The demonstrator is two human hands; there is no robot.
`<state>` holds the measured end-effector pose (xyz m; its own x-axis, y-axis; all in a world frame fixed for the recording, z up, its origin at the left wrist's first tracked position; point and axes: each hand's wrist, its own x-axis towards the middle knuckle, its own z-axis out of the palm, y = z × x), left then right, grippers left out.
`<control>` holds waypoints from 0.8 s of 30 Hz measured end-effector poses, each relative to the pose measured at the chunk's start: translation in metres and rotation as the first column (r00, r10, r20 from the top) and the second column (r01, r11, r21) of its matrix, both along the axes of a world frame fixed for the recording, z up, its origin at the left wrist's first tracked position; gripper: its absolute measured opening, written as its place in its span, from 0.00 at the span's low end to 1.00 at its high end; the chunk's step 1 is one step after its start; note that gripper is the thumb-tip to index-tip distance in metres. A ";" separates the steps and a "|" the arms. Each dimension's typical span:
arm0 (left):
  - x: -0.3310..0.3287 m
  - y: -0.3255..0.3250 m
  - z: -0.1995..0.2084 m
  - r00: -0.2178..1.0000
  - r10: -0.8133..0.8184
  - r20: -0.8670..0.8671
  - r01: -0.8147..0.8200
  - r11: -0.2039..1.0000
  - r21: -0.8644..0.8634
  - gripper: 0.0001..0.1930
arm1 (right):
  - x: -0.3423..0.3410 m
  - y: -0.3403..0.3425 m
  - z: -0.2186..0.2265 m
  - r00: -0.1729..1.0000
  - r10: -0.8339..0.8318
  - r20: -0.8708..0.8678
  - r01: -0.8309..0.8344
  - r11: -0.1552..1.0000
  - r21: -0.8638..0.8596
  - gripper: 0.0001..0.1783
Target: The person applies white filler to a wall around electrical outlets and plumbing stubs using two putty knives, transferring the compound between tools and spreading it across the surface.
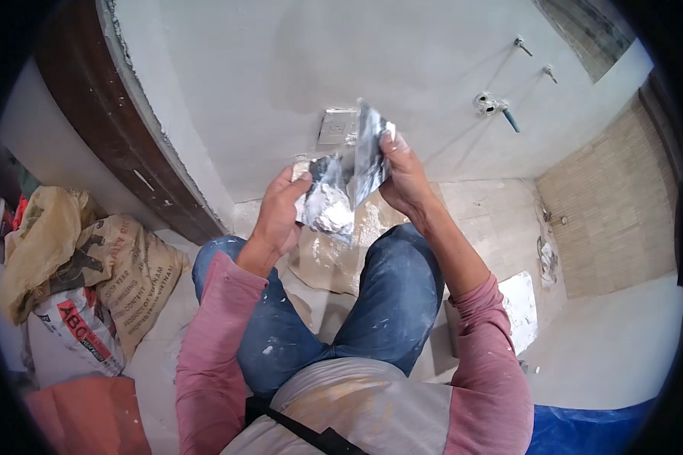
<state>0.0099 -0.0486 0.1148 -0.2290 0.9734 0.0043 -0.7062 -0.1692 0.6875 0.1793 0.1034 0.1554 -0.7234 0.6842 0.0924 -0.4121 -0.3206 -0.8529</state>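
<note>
My left hand [277,214] grips a flat metal putty blade [344,176] that carries a lump of wet white putty [332,209]. In my right hand [408,180] is a second thin metal putty blade [366,155], held upright and slightly blurred, its lower edge close to or against the first blade; I cannot tell if they touch. Both hands are closed, thumbs on the near faces of the blades. They are above my knees, in front of the wall. Behind the blades, a square socket plate [334,129] is set in the wall, partly hidden.
Pipe stubs [493,105] stick out of the grey wall at the upper right. A dark wooden door frame [102,98] runs down the left. Sacks [140,277] are piled at the left. A putty-smeared board [520,311] lies by my right elbow, and blue sheeting [584,428] lies lower right.
</note>
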 end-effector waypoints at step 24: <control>-0.055 -0.002 -0.011 0.972 0.200 0.122 -0.190 0.978 -0.087 0.15 | 0.252 0.048 -0.124 0.745 -0.666 -0.020 0.593 0.677 -0.437 0.13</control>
